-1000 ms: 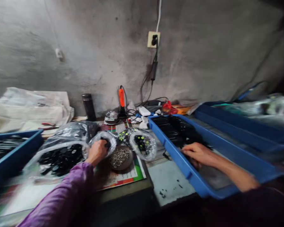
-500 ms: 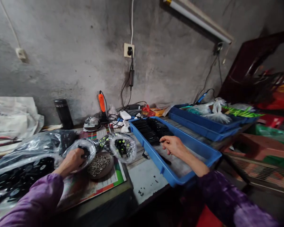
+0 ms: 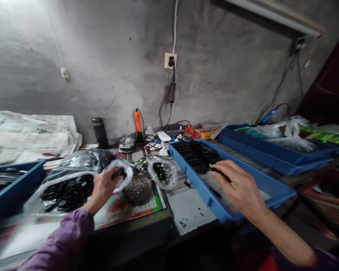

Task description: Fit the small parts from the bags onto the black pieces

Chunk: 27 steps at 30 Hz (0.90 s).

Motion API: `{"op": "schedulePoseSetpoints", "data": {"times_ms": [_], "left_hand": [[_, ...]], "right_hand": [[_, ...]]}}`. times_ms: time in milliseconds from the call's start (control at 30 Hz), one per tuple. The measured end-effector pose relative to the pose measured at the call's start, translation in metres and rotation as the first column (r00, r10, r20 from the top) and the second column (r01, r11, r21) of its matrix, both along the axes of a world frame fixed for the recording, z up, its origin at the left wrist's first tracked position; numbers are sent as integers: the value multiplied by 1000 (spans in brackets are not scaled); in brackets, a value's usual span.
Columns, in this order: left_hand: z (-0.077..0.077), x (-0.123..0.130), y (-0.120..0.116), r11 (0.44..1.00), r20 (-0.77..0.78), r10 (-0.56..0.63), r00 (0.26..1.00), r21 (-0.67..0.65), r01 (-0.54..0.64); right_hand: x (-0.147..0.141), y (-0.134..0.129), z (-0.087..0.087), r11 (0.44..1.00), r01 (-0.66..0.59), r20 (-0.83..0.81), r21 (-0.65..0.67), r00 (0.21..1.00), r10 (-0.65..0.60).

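Since the earlier frame the right hand (image 3: 241, 188) has come nearer the camera, a slim black piece (image 3: 222, 174) now plain in its fingers, and the left hand (image 3: 104, 185) has drawn back slightly at the small clear bag (image 3: 129, 173). The view has swung left.

The right grip is closed in a pinch on its piece, above the blue tray (image 3: 203, 194); the left grip is nearly closed around a small black part (image 3: 118, 172) at the bag's mouth.

Two side-by-side stacks of black rods (image 3: 190, 156) fill the tray's far end, and one loose rod (image 3: 214, 192) lies nearer. I judge the handling to be partway along: both hands are loaded, but their pieces are apart, and plenty of black discs (image 3: 70, 192) fill the big plastic bag (image 3: 86, 156). Whether the stacked rods are finished, I cannot tell.

Between the hands stand a bowl (image 3: 147, 190) of small metal bits (image 3: 137, 187) and a bag of yellow-dotted parts (image 3: 173, 177); these and the tray's raised side could get in the way of a low sideways reach. Behind on the tabletop (image 3: 192, 207) are a dark flask (image 3: 100, 132) and an orange-handled tool (image 3: 138, 121).
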<state>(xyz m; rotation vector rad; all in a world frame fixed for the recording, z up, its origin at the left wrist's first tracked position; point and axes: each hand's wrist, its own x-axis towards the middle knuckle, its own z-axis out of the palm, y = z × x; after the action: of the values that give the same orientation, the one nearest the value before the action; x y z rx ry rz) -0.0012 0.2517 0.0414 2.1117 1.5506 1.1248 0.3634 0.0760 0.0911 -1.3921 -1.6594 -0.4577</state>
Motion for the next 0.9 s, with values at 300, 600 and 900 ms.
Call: {"op": "schedulePoseSetpoints", "data": {"times_ms": [300,600,900], "left_hand": [[2,7,-100,941,504,-92,859,-239,240],[-12,1,-168,845,781,92,618,-390,366],[-23,0,-204,811,839,145,525,-404,423]], "right_hand": [[-100,-19,-22,807,-475,-459,-350,838,295],[-175,-29,-72,377,-824,-852,-424,504,143],[-202,-44,-78,323,-848,-854,-419,489,176]]}}
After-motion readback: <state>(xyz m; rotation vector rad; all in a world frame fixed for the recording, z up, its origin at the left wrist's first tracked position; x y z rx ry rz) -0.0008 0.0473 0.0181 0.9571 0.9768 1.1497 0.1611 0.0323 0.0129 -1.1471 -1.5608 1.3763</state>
